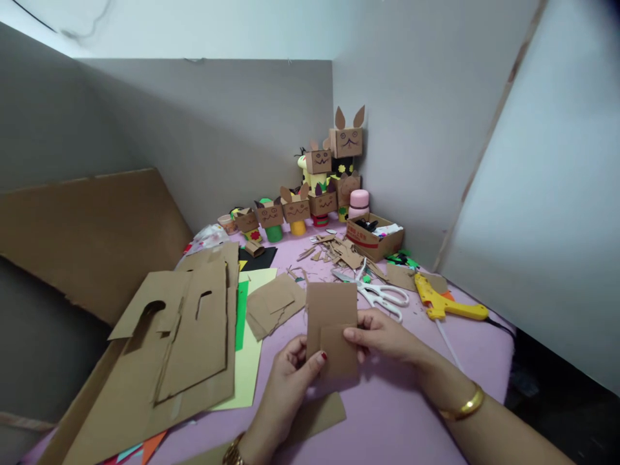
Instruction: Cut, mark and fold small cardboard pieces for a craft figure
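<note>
Head view, left hand [290,371], right hand [382,336], both gripping cardboard pieces [332,326]

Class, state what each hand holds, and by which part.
Two overlapping cardboard pieces: the left hand pinches their lower left edge, thumb in front; the right hand grips the right edge.

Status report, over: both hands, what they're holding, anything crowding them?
Left hand and right hand both pinching cardboard pieces, smaller one laid over larger. Held above pink table. Scissors and yellow glue gun just beyond right hand, not touching.
</note>
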### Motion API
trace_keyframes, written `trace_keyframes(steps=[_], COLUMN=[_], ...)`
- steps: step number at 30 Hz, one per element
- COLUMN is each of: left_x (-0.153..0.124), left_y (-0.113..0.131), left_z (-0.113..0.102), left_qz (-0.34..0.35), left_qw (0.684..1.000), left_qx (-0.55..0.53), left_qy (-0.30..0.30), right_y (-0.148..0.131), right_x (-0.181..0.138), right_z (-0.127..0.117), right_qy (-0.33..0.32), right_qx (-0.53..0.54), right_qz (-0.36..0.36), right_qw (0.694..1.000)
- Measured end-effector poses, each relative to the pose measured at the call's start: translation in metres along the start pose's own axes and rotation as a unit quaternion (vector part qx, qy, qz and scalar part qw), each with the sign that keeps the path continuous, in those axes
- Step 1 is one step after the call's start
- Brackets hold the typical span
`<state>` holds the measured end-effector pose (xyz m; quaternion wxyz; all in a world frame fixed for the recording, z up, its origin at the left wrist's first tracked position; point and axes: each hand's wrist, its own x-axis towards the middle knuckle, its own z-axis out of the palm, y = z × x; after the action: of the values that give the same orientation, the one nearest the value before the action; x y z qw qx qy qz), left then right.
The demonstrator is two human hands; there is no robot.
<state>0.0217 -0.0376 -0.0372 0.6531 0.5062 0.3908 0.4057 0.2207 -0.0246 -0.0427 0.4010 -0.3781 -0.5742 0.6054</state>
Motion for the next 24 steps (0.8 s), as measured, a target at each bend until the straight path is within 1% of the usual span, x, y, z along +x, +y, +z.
trace_keyframes(steps=[1, 4, 6, 9, 13, 15, 18, 20, 22, 24], left_x=[-0.001, -0.002, -0.002, 0.000, 0.000, 0.000, 0.001, 0.002, 0.003, 0.003], left_y=[0.002, 0.003, 0.001, -0.003, -0.002, 0.001, 0.006, 0.008, 0.010, 0.011], left_z=[0.001, 0.004, 0.003, 0.000, -0.005, -0.008, -0.011, -0.013, -0.013, -0.013], left_qz=[-0.004, -0.001, 0.004, 0.008, 0.020, 0.026, 0.037, 0.032, 0.025, 0.024], left_qw=[1.000, 1.000, 1.000, 0.998, 0.996, 0.996, 0.993, 0.992, 0.993, 0.993], left_qx=[-0.005, -0.018, -0.014, -0.025, -0.050, -0.045, -0.049, -0.051, -0.056, -0.062], left_qy=[0.003, -0.015, 0.003, 0.061, 0.067, 0.074, 0.097, 0.110, 0.105, 0.098], right_y=[0.001, 0.005, 0.008, 0.010, 0.010, 0.010, 0.008, 0.004, 0.001, -0.002], right_x=[0.002, 0.008, 0.010, 0.010, 0.008, 0.008, 0.009, 0.008, 0.006, 0.004], right_z=[0.002, 0.009, 0.012, 0.017, 0.020, 0.019, 0.011, 0.005, -0.001, -0.003], right_qy=[0.014, 0.056, 0.072, 0.067, 0.054, 0.068, 0.116, 0.146, 0.162, 0.161], right_qx=[0.014, 0.055, 0.076, 0.091, 0.097, 0.108, 0.129, 0.139, 0.145, 0.144], right_qz=[-0.001, -0.008, -0.008, 0.001, 0.004, 0.000, -0.012, -0.018, -0.019, -0.015], right_qw=[1.000, 0.997, 0.994, 0.994, 0.994, 0.992, 0.985, 0.979, 0.976, 0.976])
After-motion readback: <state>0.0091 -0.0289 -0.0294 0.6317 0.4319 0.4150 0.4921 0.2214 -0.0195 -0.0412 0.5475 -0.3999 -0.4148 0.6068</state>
